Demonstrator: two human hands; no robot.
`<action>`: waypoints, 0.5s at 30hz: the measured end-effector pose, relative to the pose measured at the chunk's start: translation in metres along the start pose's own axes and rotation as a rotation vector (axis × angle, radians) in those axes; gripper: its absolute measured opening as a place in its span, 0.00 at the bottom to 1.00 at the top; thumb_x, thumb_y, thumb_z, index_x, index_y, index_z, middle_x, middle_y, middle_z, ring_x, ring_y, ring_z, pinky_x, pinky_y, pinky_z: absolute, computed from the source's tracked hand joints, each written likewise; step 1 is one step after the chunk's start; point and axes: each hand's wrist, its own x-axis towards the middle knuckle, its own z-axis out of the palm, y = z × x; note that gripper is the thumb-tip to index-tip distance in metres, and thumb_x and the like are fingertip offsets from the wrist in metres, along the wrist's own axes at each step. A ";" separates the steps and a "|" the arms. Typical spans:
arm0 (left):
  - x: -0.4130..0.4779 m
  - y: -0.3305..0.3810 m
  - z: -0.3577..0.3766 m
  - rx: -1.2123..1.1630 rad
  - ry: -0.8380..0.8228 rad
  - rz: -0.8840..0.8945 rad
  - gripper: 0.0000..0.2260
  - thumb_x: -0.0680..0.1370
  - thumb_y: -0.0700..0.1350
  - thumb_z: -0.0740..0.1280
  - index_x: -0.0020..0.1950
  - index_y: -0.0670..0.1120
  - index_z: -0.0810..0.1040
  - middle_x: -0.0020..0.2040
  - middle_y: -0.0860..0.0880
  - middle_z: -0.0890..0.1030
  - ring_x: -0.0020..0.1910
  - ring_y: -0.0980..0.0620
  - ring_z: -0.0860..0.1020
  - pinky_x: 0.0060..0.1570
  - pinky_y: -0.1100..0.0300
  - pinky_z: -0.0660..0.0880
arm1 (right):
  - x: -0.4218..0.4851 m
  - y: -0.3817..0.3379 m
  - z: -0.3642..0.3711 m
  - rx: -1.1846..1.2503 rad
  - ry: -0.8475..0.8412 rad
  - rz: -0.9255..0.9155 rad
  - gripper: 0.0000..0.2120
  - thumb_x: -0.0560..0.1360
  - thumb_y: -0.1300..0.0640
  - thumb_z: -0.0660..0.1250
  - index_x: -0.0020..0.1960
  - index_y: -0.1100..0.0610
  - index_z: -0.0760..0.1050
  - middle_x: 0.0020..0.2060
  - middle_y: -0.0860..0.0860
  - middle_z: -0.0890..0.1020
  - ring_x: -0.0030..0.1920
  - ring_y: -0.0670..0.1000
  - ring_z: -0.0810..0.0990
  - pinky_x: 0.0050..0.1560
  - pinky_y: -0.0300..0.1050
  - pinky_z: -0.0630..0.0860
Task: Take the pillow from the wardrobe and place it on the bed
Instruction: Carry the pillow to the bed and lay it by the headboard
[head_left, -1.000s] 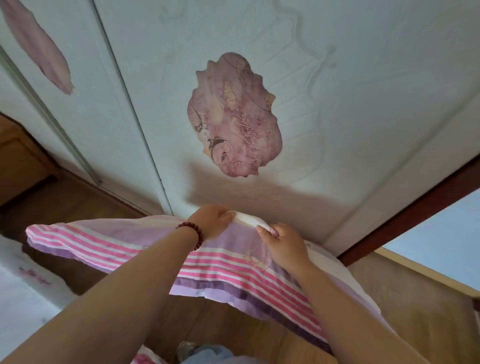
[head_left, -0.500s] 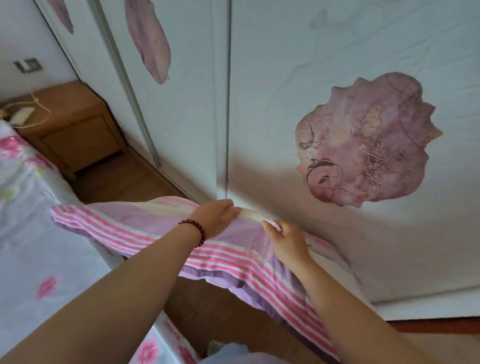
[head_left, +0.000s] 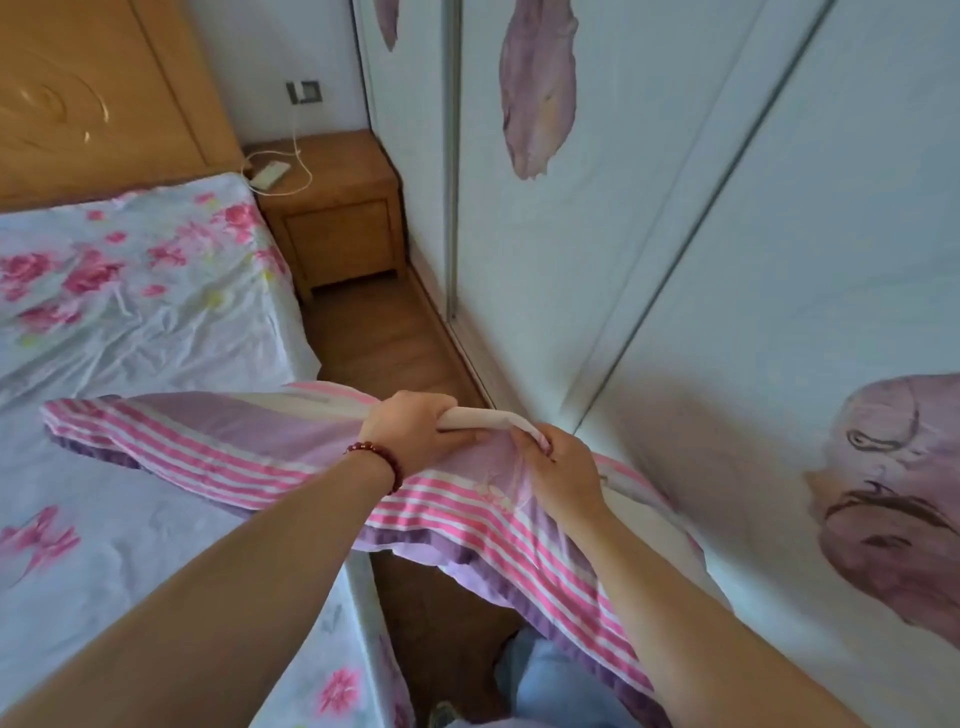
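Here the wardrobe (head_left: 649, 218) stands with its sliding doors drawn across, so nothing of its inside shows; the pale panels carry mauve leaf-like prints. The pillow (head_left: 249, 447) is out in the open air, held over the strip of wooden floor (head_left: 395, 338) between the wardrobe and the bed (head_left: 130, 291), with its left end reaching over the bed's edge and its right end drooping toward the wardrobe side. Its case is lilac with bands of pink and white stripes and a darker purple border, and a cream edge is bunched between the two hands. The left hand (head_left: 415, 431), a dark red bead bracelet (head_left: 382, 462) on its wrist, has its fingers curled tight round that top edge. The right hand (head_left: 558, 467) pinches the same edge just beside it, fingers closed on the cloth. Both forearms stretch forward, bare. The bed wears a pale blue sheet with pink flowers; beyond it a wooden nightstand (head_left: 337, 218) carries a white cable and a small white device.
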 end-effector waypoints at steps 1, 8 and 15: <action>0.004 -0.007 -0.003 0.001 0.000 -0.039 0.20 0.66 0.72 0.58 0.28 0.56 0.69 0.26 0.58 0.72 0.27 0.60 0.71 0.26 0.64 0.63 | 0.012 -0.003 0.006 0.004 -0.021 -0.022 0.10 0.77 0.44 0.58 0.42 0.47 0.73 0.31 0.41 0.75 0.34 0.42 0.75 0.32 0.35 0.68; 0.052 -0.043 -0.026 0.064 0.079 -0.235 0.19 0.74 0.67 0.55 0.34 0.57 0.75 0.31 0.57 0.76 0.32 0.55 0.74 0.27 0.63 0.65 | 0.115 -0.025 0.037 0.111 -0.198 -0.199 0.12 0.77 0.47 0.59 0.46 0.53 0.77 0.34 0.43 0.78 0.37 0.44 0.77 0.35 0.28 0.70; 0.095 -0.064 -0.054 0.159 0.228 -0.318 0.15 0.78 0.60 0.54 0.48 0.53 0.76 0.36 0.53 0.76 0.35 0.52 0.73 0.27 0.65 0.62 | 0.212 -0.055 0.055 0.100 -0.364 -0.273 0.10 0.76 0.44 0.62 0.42 0.47 0.77 0.32 0.40 0.78 0.35 0.40 0.76 0.31 0.27 0.67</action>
